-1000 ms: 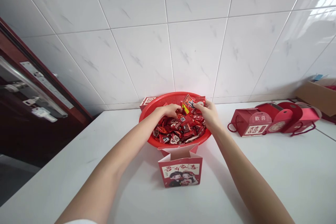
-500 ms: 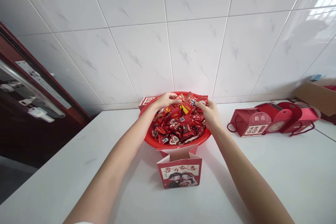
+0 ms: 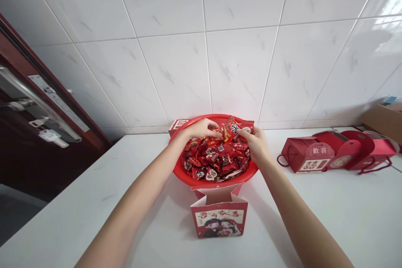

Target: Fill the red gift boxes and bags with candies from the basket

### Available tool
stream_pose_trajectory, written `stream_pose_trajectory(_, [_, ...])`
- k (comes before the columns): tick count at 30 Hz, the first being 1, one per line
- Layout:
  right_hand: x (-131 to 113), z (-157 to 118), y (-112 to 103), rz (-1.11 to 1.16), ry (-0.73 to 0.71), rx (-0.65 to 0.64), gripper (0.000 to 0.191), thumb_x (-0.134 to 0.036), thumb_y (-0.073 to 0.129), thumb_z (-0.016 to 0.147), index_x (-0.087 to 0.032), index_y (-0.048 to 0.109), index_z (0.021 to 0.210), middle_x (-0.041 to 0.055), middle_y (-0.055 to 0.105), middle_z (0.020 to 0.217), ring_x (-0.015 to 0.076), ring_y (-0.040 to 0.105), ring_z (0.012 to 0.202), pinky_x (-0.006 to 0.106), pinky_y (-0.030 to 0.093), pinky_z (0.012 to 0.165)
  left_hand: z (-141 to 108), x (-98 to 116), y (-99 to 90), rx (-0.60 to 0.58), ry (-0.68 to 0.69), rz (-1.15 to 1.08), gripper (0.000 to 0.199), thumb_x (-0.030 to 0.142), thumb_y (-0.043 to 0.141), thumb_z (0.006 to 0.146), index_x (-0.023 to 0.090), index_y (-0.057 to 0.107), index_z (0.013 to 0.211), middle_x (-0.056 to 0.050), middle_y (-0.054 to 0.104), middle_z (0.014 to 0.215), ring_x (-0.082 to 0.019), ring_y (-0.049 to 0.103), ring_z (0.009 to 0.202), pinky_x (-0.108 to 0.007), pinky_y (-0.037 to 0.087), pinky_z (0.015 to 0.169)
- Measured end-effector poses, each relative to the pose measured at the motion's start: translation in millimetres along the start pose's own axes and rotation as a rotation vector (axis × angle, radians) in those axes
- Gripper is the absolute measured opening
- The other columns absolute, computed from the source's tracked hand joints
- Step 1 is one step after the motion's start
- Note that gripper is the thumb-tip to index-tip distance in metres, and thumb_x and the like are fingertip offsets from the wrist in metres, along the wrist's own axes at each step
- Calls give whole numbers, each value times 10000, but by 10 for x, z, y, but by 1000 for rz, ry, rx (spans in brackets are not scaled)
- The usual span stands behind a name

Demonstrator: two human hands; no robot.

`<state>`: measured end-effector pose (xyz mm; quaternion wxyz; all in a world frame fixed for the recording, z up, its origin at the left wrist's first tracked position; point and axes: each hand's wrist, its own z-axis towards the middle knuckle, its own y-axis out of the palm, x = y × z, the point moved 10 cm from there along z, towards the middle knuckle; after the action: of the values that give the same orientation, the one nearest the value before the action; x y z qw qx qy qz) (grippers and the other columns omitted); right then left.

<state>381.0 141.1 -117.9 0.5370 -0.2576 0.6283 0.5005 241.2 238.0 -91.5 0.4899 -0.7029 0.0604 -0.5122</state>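
A red plastic basket (image 3: pixel 180 174) holds a heap of red-wrapped candies (image 3: pixel 216 157). Over its back left part, my left hand (image 3: pixel 202 129) is closed with the fingertips on a small shiny wrapped candy (image 3: pixel 223 132). On the right side, my right hand (image 3: pixel 258 144) pinches red candy packets (image 3: pixel 234 129) with dark and white lettering, thumb on top; the fingers underneath are hidden. In front of the basket stands an open red paper gift box (image 3: pixel 220 217) with a cartoon couple on its face. Its top flaps are spread, and its inside shows only partly.
Several closed red gift boxes (image 3: pixel 309 157) with cord handles stand in a row at the right. Another red box (image 3: pixel 178 124) sits behind the basket. A cardboard carton (image 3: pixel 381 120) is at the far right, a tiled wall (image 3: pixel 238 71) behind, a dark door (image 3: pixel 37 150) at left.
The view has tilted and shifted slightly, so everything sits a little lower and further right. My left fingers have closed over a candy; my right hand still holds its packets.
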Motion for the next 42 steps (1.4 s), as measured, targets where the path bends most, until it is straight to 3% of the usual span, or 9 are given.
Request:
stream_pose_trajectory(6, [36, -10, 13, -19, 42, -7, 263, -345, 803, 552, -203, 619, 674, -24, 623, 587, 145, 569, 531, 268, 479, 507, -251, -117, -66, 118, -123, 334, 329, 340, 670, 801, 200, 748, 1089, -74, 742, 1102, -258, 653, 1054, -289, 467, 835])
stream_pose_trajectory(9, [57, 5, 12, -37, 43, -17, 275, -346, 809, 557, -203, 617, 692, -22, 626, 600, 150, 576, 548, 270, 483, 515, -314, 1, 178, -12, -102, 362, 251, 396, 635, 853, 217, 765, 973, -52, 763, 961, -232, 681, 879, -292, 461, 764])
stream_pose_trajectory(14, [94, 16, 23, -41, 48, -47, 271, -344, 805, 578, -202, 622, 719, -13, 647, 637, 159, 594, 574, 283, 498, 546, -378, 6, 484, -217, -169, 497, 211, 358, 771, 712, 201, 728, 846, -19, 703, 752, -214, 627, 667, -287, 366, 553])
stream_pose_trajectory(20, [74, 3, 60, -39, 34, -81, 238, -341, 789, 612, -210, 623, 721, -15, 650, 648, 175, 617, 595, 307, 523, 575, -389, -16, 268, -12, -125, 121, 582, 258, 788, 652, 187, 685, 1221, -47, 761, 998, -243, 703, 901, -283, 513, 726])
stream_pose_trajectory(23, [67, 1, 60, -27, 36, -75, 244, -344, 795, 602, -205, 636, 722, -13, 656, 653, 166, 612, 591, 292, 515, 563, -386, -30, 117, 146, -103, -173, 458, 313, 685, 771, 164, 699, 1203, -69, 765, 1060, -228, 701, 971, -301, 538, 838])
stream_pose_trajectory(27, [44, 1, 25, -12, 33, -25, 254, -339, 806, 574, -205, 626, 694, -29, 632, 614, 142, 574, 540, 270, 489, 517, -409, -186, -30, 330, -196, -475, 382, 245, 574, 803, 151, 740, 1135, -63, 762, 995, -174, 669, 830, -280, 527, 742])
stream_pose_trajectory(35, [67, 1, -5, -48, 50, 4, 260, -339, 784, 601, -222, 625, 770, -18, 673, 670, 169, 628, 587, 293, 529, 547, -393, 19, 59, 186, -25, -638, 431, 325, 760, 777, 175, 700, 1176, -74, 719, 1092, -140, 643, 799, -296, 530, 744])
stream_pose_trajectory(39, [110, 26, 19, -109, 46, -47, 272, -358, 778, 632, -221, 619, 804, 5, 702, 727, 196, 671, 654, 312, 556, 590, -406, 164, 18, 241, 74, -583, 478, 373, 808, 753, 159, 675, 1158, -102, 677, 1209, -156, 664, 863, -312, 548, 780])
stream_pose_trajectory(42, [108, 37, 27, -111, 29, -58, 274, -367, 769, 652, -217, 631, 836, 6, 705, 738, 189, 670, 657, 308, 559, 599, -401, 224, 26, 250, 109, -570, 543, 389, 807, 758, 172, 634, 1225, -73, 682, 1124, -144, 666, 800, -308, 554, 750])
